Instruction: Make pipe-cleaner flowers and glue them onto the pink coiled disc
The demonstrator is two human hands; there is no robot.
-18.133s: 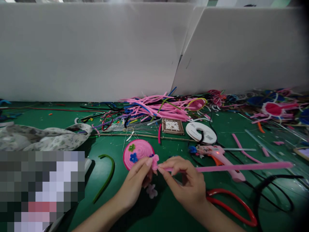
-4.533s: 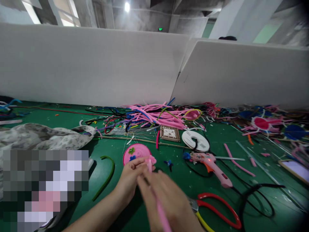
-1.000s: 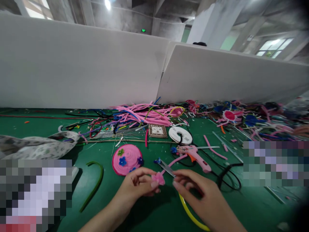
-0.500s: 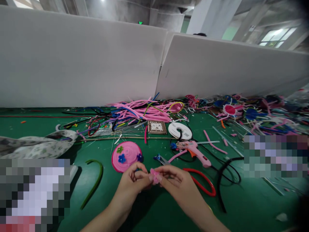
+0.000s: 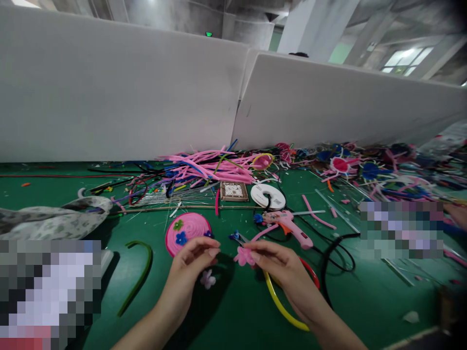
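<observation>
My right hand (image 5: 279, 265) pinches a pink flower (image 5: 243, 256) between thumb and fingertips, above the green table. My left hand (image 5: 195, 260) is a little to the left, fingers loosely curled, thumb and forefinger slightly apart with nothing visible between them. Just below it shows a pale pink flower (image 5: 208, 279); I cannot tell whether it touches the table. Behind my left hand lies a round coiled pink disc (image 5: 191, 226) with small green and blue flowers on it. Scissors (image 5: 240, 237) lie behind the pink flower, their handles partly hidden. A yellow stem (image 5: 280, 304) curves beneath my right hand.
A pink glue gun (image 5: 297, 231) lies behind my right hand, near a white spool (image 5: 268, 196). Pink pipe cleaners (image 5: 207, 165) heap up along a white partition (image 5: 127, 92). A bent green stem (image 5: 140, 272) lies to the left. Another person's hand (image 5: 456, 214) shows at right.
My hands have moved apart. The pink flower, earlier held between both, is now in my right hand only. The pale flower and yellow stem have come into view.
</observation>
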